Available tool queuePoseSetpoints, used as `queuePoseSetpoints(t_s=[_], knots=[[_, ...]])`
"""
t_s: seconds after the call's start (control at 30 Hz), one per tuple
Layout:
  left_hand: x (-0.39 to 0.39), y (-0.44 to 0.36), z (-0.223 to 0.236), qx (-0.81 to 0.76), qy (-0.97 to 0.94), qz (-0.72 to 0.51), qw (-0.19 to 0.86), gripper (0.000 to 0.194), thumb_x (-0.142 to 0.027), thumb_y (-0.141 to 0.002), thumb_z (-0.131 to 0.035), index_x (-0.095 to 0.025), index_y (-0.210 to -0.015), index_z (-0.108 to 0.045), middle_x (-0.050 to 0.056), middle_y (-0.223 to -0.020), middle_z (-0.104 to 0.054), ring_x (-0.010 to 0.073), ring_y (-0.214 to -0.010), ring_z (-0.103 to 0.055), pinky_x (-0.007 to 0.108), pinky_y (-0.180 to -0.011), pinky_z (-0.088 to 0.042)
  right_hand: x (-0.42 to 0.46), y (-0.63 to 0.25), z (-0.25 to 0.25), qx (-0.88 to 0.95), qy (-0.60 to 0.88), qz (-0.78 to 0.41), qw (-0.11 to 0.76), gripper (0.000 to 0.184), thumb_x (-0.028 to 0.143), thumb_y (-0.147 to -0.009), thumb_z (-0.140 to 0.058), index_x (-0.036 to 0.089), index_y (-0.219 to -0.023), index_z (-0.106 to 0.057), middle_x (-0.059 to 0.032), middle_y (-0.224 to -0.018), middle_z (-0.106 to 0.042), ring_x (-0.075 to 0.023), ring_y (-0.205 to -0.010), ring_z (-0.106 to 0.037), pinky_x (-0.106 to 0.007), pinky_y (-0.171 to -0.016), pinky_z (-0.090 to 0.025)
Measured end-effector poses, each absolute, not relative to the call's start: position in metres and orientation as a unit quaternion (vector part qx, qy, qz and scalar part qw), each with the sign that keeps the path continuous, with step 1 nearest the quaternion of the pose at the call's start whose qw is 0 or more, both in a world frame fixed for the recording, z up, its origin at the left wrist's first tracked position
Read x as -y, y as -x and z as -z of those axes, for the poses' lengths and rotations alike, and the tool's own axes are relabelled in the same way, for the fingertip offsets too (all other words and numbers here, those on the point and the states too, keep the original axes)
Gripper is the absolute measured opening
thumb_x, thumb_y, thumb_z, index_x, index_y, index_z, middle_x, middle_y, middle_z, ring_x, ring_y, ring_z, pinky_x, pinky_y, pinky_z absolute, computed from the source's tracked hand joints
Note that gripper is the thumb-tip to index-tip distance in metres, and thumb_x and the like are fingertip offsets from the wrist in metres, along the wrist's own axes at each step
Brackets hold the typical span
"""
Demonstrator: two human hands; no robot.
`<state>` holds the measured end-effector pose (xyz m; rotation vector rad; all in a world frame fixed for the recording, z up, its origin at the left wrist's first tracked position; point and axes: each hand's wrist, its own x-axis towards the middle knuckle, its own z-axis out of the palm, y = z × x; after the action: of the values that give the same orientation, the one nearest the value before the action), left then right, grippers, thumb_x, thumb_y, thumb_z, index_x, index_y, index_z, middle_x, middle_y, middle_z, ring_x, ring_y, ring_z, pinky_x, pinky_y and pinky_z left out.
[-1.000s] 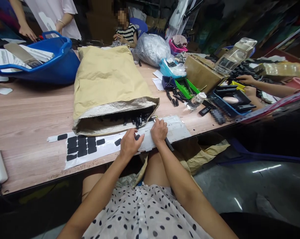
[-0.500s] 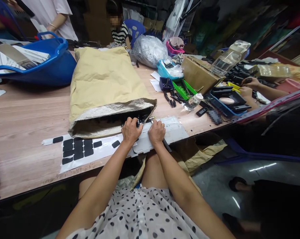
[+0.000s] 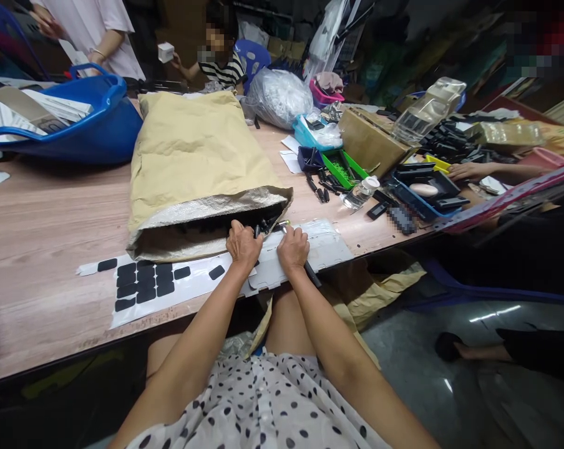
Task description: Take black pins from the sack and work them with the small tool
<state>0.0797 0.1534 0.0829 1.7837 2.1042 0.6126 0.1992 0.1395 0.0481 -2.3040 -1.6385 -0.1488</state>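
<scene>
My left hand (image 3: 243, 245) is closed at the mouth of a large tan paper sack (image 3: 198, 143), its fingers curled round a small black part (image 3: 257, 231) that is mostly hidden. My right hand (image 3: 293, 249) is wrapped round a black-handled tool (image 3: 312, 274); the handle sticks out below the fist. A thin shiny end with a yellowish bit shows above that fist, towards the sack; its exact kind is unclear. Dark pieces fill the sack's opening. Under both hands lies a worn white board (image 3: 331, 243). A white sheet of black rounded stickers (image 3: 146, 280) lies to the left.
A blue basin (image 3: 95, 131) of white boxes stands at the left. Rightward are a green tray (image 3: 357, 178), a small clear bottle (image 3: 361, 192), a cardboard box (image 3: 370, 140) and a dark blue tray (image 3: 432, 202). Co-workers sit or stand across the table and at the right.
My left hand has shifted slightly left, fingers still curled; my right hand stays almost in place. Across the table a person now holds up a small white box. The right-hand co-worker's hand has moved.
</scene>
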Motion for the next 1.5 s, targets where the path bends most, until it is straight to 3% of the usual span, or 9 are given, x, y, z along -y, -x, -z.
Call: queuePoseSetpoints(t_s=[0.2,0.43,1.03,1.23,1.5], knots=[[-0.128,-0.063,-0.082,-0.712,-0.617,-0.287,0.177,0.007,-0.024,-0.078,-0.069,-0.024,-0.084,-0.072,0.006,-0.102,-0.06,0.0261,-0.099,-0.061,0.036,-0.081,-0.051,-0.14,-0.201,-0.047,0.574,0.801,0.052,0.161,0.032,0.017,-0.098,-0.04,0.017,-0.118,-0.065,-0.0158,-0.107,-0.062,-0.0283,-0.099,-0.053,-0.037,-0.078,-0.044],[-0.094,-0.019,-0.066,-0.689,-0.632,-0.29,0.205,0.009,-0.023,-0.078,-0.071,-0.026,-0.084,-0.067,0.001,-0.089,-0.07,0.0246,-0.092,-0.061,0.035,-0.082,-0.048,-0.14,-0.203,-0.047,0.575,0.802,0.054,0.153,0.033,0.018,-0.098,-0.039,0.017,-0.117,-0.066,-0.0153,-0.108,-0.062,-0.028,-0.1,-0.052,-0.037,-0.077,-0.044],[-0.094,0.011,-0.041,-0.623,-0.692,-0.298,0.213,0.013,-0.03,-0.074,-0.072,-0.027,-0.086,-0.072,0.001,-0.09,-0.067,0.0235,-0.092,-0.062,0.035,-0.084,-0.051,-0.14,-0.208,-0.042,0.567,0.808,0.05,0.153,0.035,0.02,-0.098,-0.042,0.019,-0.124,-0.065,-0.0139,-0.108,-0.061,-0.0262,-0.099,-0.053,-0.033,-0.075,-0.042],[-0.094,0.009,-0.046,-0.629,-0.692,-0.28,0.217,0.015,-0.029,-0.073,-0.073,-0.027,-0.089,-0.073,0.002,-0.093,-0.069,0.0242,-0.095,-0.062,0.036,-0.086,-0.051,-0.137,-0.217,-0.047,0.559,0.807,-0.007,0.191,0.038,0.015,-0.093,-0.048,0.022,-0.124,-0.068,-0.0119,-0.106,-0.063,-0.0253,-0.097,-0.056,-0.033,-0.077,-0.044],[-0.094,0.008,-0.047,-0.632,-0.691,-0.274,0.219,0.013,-0.027,-0.076,-0.071,-0.027,-0.088,-0.074,0.002,-0.088,-0.067,0.0227,-0.089,-0.061,0.034,-0.083,-0.049,-0.099,-0.219,-0.051,0.587,0.742,-0.094,0.31,0.04,0.02,-0.093,-0.043,0.019,-0.124,-0.069,-0.0108,-0.104,-0.068,-0.0242,-0.097,-0.062,-0.036,-0.087,-0.05]])
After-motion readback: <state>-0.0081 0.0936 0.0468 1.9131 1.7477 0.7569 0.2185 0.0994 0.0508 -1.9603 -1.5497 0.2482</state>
